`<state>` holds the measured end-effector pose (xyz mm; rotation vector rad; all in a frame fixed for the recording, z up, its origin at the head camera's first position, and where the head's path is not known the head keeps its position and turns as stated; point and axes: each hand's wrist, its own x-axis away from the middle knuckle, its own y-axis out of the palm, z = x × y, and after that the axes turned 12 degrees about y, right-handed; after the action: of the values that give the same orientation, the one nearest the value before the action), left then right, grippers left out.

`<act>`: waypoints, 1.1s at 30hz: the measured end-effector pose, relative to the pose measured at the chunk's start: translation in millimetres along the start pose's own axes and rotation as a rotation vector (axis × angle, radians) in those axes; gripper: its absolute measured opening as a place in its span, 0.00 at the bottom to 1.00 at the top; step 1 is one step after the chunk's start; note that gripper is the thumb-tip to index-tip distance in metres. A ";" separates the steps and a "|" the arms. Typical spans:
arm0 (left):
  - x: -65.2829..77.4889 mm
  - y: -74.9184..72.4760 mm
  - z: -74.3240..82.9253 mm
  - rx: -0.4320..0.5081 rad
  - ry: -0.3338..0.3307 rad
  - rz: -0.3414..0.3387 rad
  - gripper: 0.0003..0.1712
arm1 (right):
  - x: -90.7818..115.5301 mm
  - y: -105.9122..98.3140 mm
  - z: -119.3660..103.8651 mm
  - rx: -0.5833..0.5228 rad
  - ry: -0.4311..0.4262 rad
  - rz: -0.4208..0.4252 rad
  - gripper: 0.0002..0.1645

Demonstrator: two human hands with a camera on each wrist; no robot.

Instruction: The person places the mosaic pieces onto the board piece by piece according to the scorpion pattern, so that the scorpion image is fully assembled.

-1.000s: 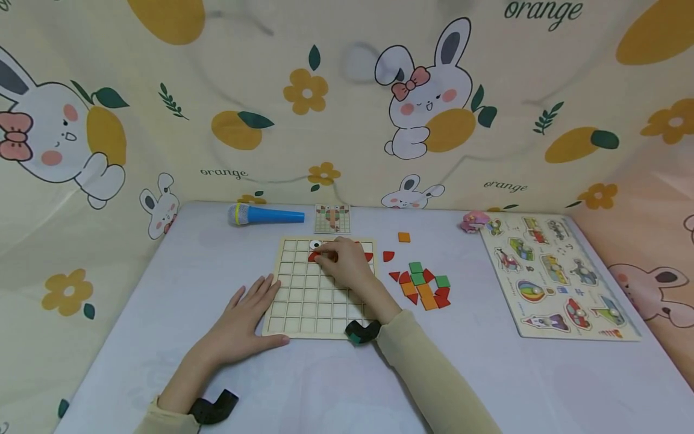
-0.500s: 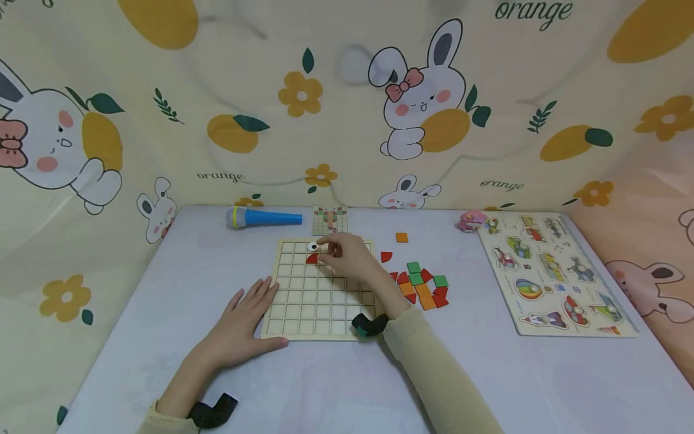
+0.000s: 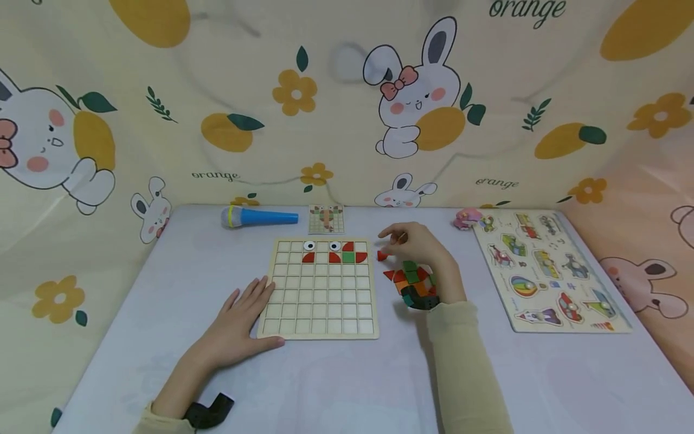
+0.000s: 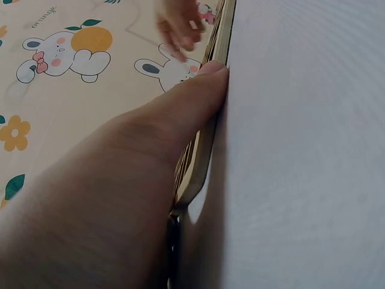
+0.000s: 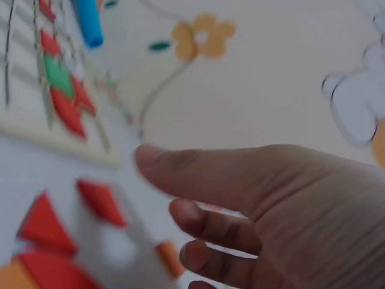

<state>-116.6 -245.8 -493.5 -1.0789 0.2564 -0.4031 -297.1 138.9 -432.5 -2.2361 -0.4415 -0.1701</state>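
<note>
A wooden grid board (image 3: 320,310) lies on the white table. On its upper rows are two eye pieces (image 3: 309,246), several red quarter-round pieces (image 3: 308,258) and a green square (image 3: 348,258). My left hand (image 3: 235,325) rests flat at the board's left side, fingers spread on its edge; its thumb (image 4: 198,90) lies along the near edge. My right hand (image 3: 423,250) hovers right of the board with bent fingers and nothing in its grip. Below it are a loose red quarter-round piece (image 5: 102,201) and an orange square (image 5: 169,259), partly hidden by the fingers.
Beneath my right wrist lies a cluster of red, green and orange pieces (image 3: 410,272), partly covered. A pattern card (image 3: 326,219) and a blue toy microphone (image 3: 265,217) lie behind the board. At right are a picture puzzle board (image 3: 558,301) and a pink toy (image 3: 466,219).
My right hand has left the eye piece at the board's upper left and moved right, over the loose pieces. A second eye piece is now uncovered. My left hand stays put.
</note>
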 end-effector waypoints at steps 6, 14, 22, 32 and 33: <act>0.3 1.0 -0.6 0.002 0.001 -0.002 0.69 | -4.8 6.7 18.5 -0.025 0.061 -0.113 0.22; -0.3 0.1 -0.3 0.000 -0.001 -0.004 0.69 | -5.4 9.1 15.2 0.024 0.101 -0.119 0.21; 1.3 -0.5 0.4 0.006 -0.003 -0.007 0.69 | -8.2 11.2 13.1 0.086 0.024 -0.098 0.17; 0.5 -0.7 0.0 0.003 0.003 -0.009 0.69 | -14.1 12.8 17.7 0.067 0.056 0.058 0.19; 0.3 -0.8 0.0 0.004 0.003 -0.008 0.69 | -14.0 12.5 17.9 0.062 0.068 0.068 0.20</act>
<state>-116.5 -246.2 -492.8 -1.0763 0.2539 -0.4124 -305.9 141.4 -456.7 -2.1741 -0.3290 -0.1932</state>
